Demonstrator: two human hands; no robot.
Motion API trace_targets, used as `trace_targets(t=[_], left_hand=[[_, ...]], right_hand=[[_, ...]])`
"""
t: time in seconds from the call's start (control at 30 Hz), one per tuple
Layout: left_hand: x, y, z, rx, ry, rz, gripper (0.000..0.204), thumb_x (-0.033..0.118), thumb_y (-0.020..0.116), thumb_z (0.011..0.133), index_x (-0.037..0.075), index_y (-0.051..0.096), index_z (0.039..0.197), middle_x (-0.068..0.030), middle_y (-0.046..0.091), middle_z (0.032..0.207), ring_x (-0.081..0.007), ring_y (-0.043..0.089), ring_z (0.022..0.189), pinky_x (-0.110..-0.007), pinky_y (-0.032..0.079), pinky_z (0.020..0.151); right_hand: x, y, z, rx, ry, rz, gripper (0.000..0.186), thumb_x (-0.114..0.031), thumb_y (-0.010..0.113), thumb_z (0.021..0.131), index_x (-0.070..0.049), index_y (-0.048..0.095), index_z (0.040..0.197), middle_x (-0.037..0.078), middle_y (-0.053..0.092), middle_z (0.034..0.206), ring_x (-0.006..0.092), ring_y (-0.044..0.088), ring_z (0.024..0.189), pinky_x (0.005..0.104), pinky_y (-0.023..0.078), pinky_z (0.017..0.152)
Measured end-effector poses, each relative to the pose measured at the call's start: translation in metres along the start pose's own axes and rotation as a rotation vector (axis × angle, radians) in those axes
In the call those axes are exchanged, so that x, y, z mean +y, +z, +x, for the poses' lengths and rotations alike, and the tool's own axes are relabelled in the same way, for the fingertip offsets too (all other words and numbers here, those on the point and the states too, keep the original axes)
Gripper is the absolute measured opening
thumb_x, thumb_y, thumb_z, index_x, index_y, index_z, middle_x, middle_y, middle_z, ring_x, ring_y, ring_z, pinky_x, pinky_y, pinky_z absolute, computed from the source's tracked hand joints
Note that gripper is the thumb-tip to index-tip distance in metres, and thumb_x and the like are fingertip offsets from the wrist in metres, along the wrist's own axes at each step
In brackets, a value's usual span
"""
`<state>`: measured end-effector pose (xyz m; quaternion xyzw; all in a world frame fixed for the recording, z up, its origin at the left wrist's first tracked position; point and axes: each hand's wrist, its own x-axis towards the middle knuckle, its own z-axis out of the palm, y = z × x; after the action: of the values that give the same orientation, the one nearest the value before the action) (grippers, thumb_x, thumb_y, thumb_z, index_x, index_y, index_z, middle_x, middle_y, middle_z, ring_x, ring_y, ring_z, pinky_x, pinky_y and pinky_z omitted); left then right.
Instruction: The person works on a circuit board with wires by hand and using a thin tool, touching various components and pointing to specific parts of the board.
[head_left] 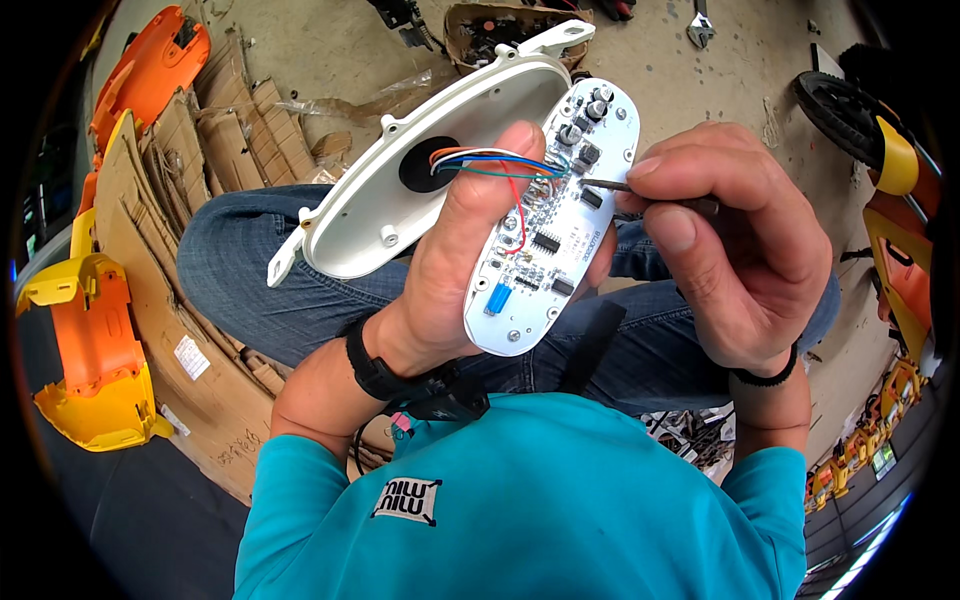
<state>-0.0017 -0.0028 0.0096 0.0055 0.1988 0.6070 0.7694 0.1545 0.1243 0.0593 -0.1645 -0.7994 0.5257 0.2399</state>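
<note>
My left hand (pixel 452 245) is closed around a long oval white circuit board (pixel 570 240), gripping its edges with the thumb on the near-left side. Black chips, round capacitors and a blue component sit on the board. A bundle of coloured wires (pixel 500 160) runs over my thumb from the board to a black round disc (pixel 425 165) inside an open white oval plastic housing (pixel 360 220). Between the thumb and fingers of my right hand (pixel 735 225) is a thin dark metal tool (pixel 612 186), its tip at the board by the wire ends. The tool's exact kind is unclear.
The housing rests by my jeans-covered legs. Flattened cardboard (pixel 185 330) and orange and yellow plastic shells (pixel 95 345) lie on the left. Beyond are a box of small parts (pixel 490 35) and an adjustable wrench (pixel 701 28). A black wheel (pixel 840 115) stands on the right.
</note>
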Motion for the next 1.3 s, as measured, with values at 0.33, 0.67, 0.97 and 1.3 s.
trace_targets(t=[0.33, 0.67, 0.97, 1.3], left_hand=[[-0.0022, -0.0021, -0.0008, 0.002, 0.006, -0.048, 0.065, 0.06, 0.04, 0.096, 0.004, 0.055, 0.125, -0.0114, 0.067, 0.096, -0.0151, 0.065, 0.08, -0.026, 0.054, 0.069], [-0.0039, -0.0011, -0.0007, 0.025, 0.019, -0.07, 0.066, 0.06, 0.04, 0.096, 0.002, 0.054, 0.125, -0.0108, 0.067, 0.096, -0.0148, 0.066, 0.08, -0.025, 0.054, 0.068], [-0.0035, -0.0037, -0.0004, -0.016, 0.02, -0.079, 0.065, 0.058, 0.041, 0.096, 0.002, 0.052, 0.127, -0.011, 0.065, 0.104, -0.0155, 0.065, 0.084, -0.026, 0.055, 0.071], [-0.0025, -0.0034, 0.0001, -0.023, 0.011, -0.072, 0.064, 0.058, 0.041, 0.096, 0.003, 0.052, 0.127, -0.0111, 0.066, 0.103, -0.0159, 0.065, 0.083, -0.027, 0.054, 0.071]], right_hand=[[-0.0003, 0.0016, -0.0012, 0.008, 0.03, 0.064, 0.017, -0.003, 0.062, 0.09, 0.005, 0.063, 0.104, 0.015, 0.063, 0.099, 0.0193, 0.062, 0.086, 0.0278, 0.049, 0.076], [0.003, 0.0001, -0.0009, -0.004, -0.002, 0.035, 0.018, -0.002, 0.06, 0.092, 0.006, 0.061, 0.107, 0.016, 0.061, 0.103, 0.0175, 0.062, 0.086, 0.0243, 0.05, 0.071], [0.0041, 0.0004, -0.0004, -0.002, -0.005, 0.058, 0.017, -0.002, 0.061, 0.091, 0.006, 0.061, 0.106, 0.016, 0.062, 0.102, 0.0182, 0.062, 0.086, 0.0252, 0.05, 0.072], [0.0028, 0.0009, 0.0005, -0.005, -0.033, 0.022, 0.017, 0.0, 0.061, 0.089, 0.006, 0.062, 0.105, 0.015, 0.062, 0.1, 0.0199, 0.062, 0.087, 0.0291, 0.049, 0.078]])
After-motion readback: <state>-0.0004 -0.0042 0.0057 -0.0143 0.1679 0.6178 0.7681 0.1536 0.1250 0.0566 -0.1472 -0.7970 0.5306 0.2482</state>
